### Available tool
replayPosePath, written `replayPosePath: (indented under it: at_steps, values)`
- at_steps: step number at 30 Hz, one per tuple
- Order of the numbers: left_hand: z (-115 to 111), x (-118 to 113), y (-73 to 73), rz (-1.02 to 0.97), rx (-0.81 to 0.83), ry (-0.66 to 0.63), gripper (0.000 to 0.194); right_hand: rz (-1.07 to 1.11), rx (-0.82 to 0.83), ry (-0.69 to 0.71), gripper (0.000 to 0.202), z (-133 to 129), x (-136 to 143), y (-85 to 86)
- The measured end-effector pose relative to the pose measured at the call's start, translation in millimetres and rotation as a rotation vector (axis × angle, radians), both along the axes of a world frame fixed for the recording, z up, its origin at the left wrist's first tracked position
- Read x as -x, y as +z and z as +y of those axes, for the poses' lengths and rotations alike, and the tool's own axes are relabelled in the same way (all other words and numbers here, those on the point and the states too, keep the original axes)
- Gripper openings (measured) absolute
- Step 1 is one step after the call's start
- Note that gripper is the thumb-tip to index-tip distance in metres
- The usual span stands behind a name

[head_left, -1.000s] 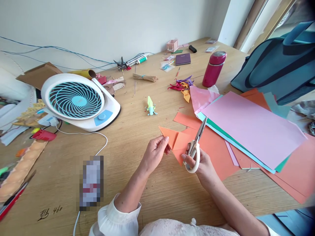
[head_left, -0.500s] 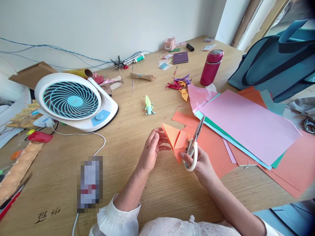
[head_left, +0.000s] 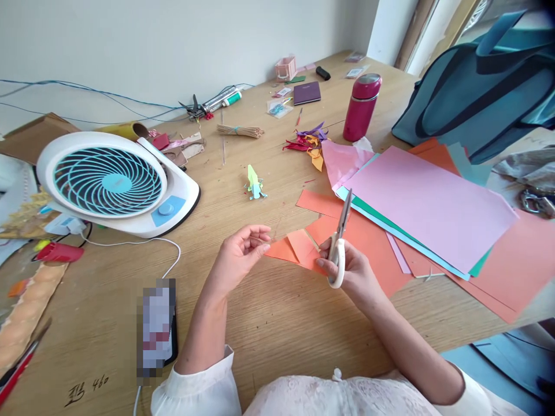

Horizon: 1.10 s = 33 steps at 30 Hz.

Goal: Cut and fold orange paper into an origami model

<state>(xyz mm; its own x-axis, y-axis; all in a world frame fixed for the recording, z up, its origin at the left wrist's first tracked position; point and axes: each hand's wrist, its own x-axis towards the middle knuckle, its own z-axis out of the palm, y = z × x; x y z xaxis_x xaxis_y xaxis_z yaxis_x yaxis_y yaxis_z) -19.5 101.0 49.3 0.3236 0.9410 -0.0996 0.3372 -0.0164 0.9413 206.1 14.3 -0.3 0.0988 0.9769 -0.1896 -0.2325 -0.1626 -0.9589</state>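
Observation:
A folded piece of orange paper (head_left: pixel 299 247) is stretched between my two hands, its pointed left corner at my left thumb. My left hand (head_left: pixel 244 252) is closed in a loose pinch at that corner, palm side partly turned to the right. In my right hand (head_left: pixel 353 270) are white-handled scissors (head_left: pixel 339 245), blades pointing up and away, and that hand's fingertips also grip the right end of the folded paper. Beyond the hands, a small green and blue paper figure (head_left: pixel 255 184) stands on the table. Larger orange sheets (head_left: pixel 381 260) lie under and beside my right hand.
Pink paper (head_left: pixel 433 202) tops a stack on the right. Behind it stand a magenta flask (head_left: pixel 362 108) and a teal bag (head_left: pixel 472 86). Colourful folded papers (head_left: pixel 309 143) lie nearby. A white fan (head_left: pixel 117 182) and a blurred phone (head_left: pixel 156 329) are on the left.
My left hand has moved left and turned, now at the paper's left corner. The folded paper has swung from upright to lying nearly level. The view has shifted slightly; the scissors stay in my right hand.

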Motion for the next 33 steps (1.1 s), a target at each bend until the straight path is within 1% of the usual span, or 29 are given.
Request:
replayPosePath:
  at_steps: [2,4,6,9,11,13,17,20,21,23,26,28,29,30,32,33]
  values:
    - [-2,1,-0.1,0.066,0.059,-0.137,0.034,-0.001,-0.007,-0.036,0.029,1,-2,1.3]
    - [-4,1,-2.0,0.089,0.110,-0.243,0.036,0.020,-0.020,-0.021,0.029,1,-4,1.6]
    - [-4,0,-6.6,0.063,0.118,-0.258,0.034,0.026,-0.036,0.029,0.028,1,-5,1.3]
    - [-1,0,-15.6,0.023,0.067,-0.187,0.031,0.018,-0.058,0.120,0.024,0,-6,1.0]
    - [1,1,-19.1,-0.003,0.088,-0.185,0.031,0.003,-0.085,0.177,0.024,-1,-7,2.0]
    - [2,0,-18.7,-0.024,0.177,-0.254,0.031,-0.022,-0.117,0.231,0.023,-2,-8,3.5]
    - [1,-5,-11.4,-0.063,0.344,-0.446,0.033,-0.032,-0.159,0.316,0.018,-5,-9,6.3]
    - [-1,-9,-6.4,-0.141,0.435,-0.490,0.036,-0.021,-0.158,0.329,0.017,-5,-8,7.2]
    - [-2,-10,-5.2,-0.160,0.453,-0.481,0.036,-0.026,-0.156,0.321,0.016,-5,-8,7.3]
    - [-3,-10,-4.0,-0.176,0.449,-0.421,0.032,-0.047,-0.163,0.265,0.017,-3,-8,7.1]
    - [-5,-7,-5.4,-0.209,0.386,-0.261,0.026,-0.031,-0.122,0.064,0.024,0,-8,5.4]
    - [-9,-8,-8.8,-0.275,0.363,-0.144,0.025,0.019,-0.054,-0.073,0.030,2,-7,3.4]
    - [-13,-10,-11.2,-0.321,0.356,-0.080,0.024,0.046,-0.027,-0.110,0.032,2,-6,2.3]
    - [-17,-14,-13.8,-0.367,0.369,-0.020,0.026,0.070,-0.012,-0.124,0.034,3,-5,1.3]
    - [-28,-27,-19.2,-0.492,0.377,0.084,0.033,0.106,-0.006,-0.106,0.036,3,0,0.3]
    - [-34,-35,-21.6,-0.545,0.412,0.108,0.036,0.117,-0.004,-0.088,0.037,3,2,0.2]
